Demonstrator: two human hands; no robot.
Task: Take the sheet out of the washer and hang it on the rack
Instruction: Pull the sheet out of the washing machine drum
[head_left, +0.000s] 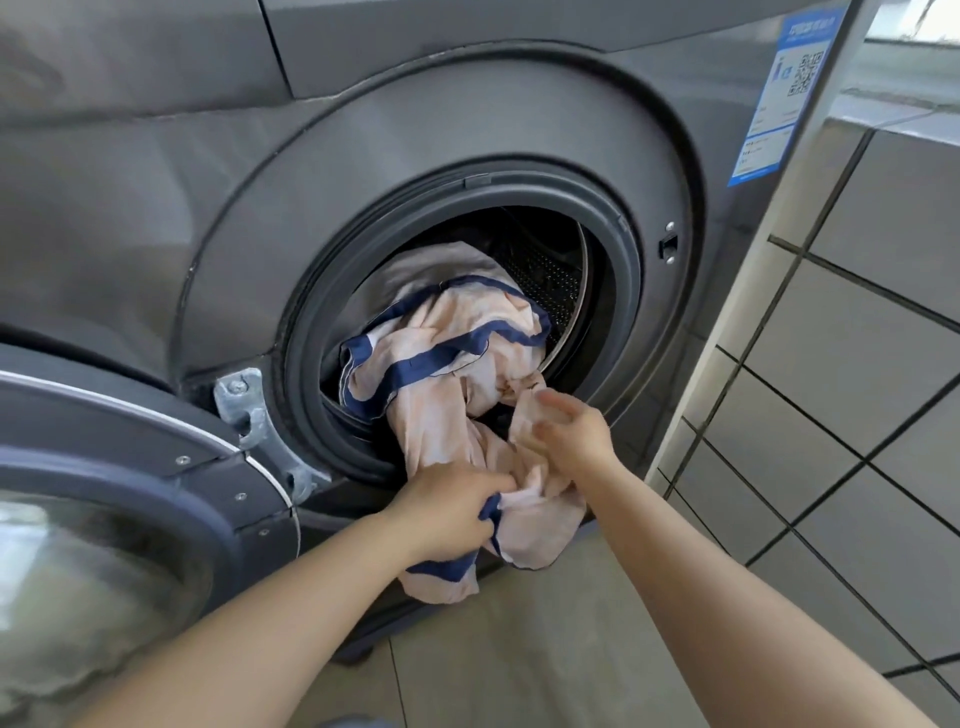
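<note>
A pale pink sheet (457, 332) with dark blue edging spills out of the round mouth of a grey front-loading washer (467, 130) and hangs down over the rubber seal. My left hand (452, 512) grips a bunched fold of the sheet below the opening. My right hand (569, 431) holds another fold a little higher and to the right, fingers curled round the cloth. Part of the sheet still lies inside the drum (545, 280). No rack is in view.
The washer's door (119, 493) stands swung open at lower left, on a metal hinge (249, 410). A grey tiled wall (857, 364) runs along the right. Pale floor tiles (545, 649) lie under my arms. A blue label (784, 93) is stuck at the washer's upper right.
</note>
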